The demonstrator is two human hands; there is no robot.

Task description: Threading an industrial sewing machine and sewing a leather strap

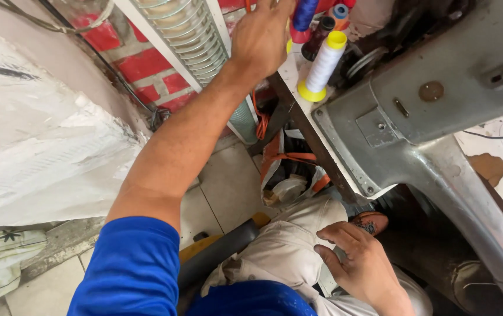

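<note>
Our left hand [261,36] reaches up and away from us to the thread spools [320,35], which stand together on the far corner of the desk [291,73]. The sewing machine [439,111] lies on that desk to the right of the spools. Left of the spools a ribbed hose [196,35] runs down along the wall [146,64]. Our right hand [360,260] rests on our knee [289,246], below the desk edge. Between knee and wall, a bag [289,175] sits on the floor [228,187] under the desk.
</note>
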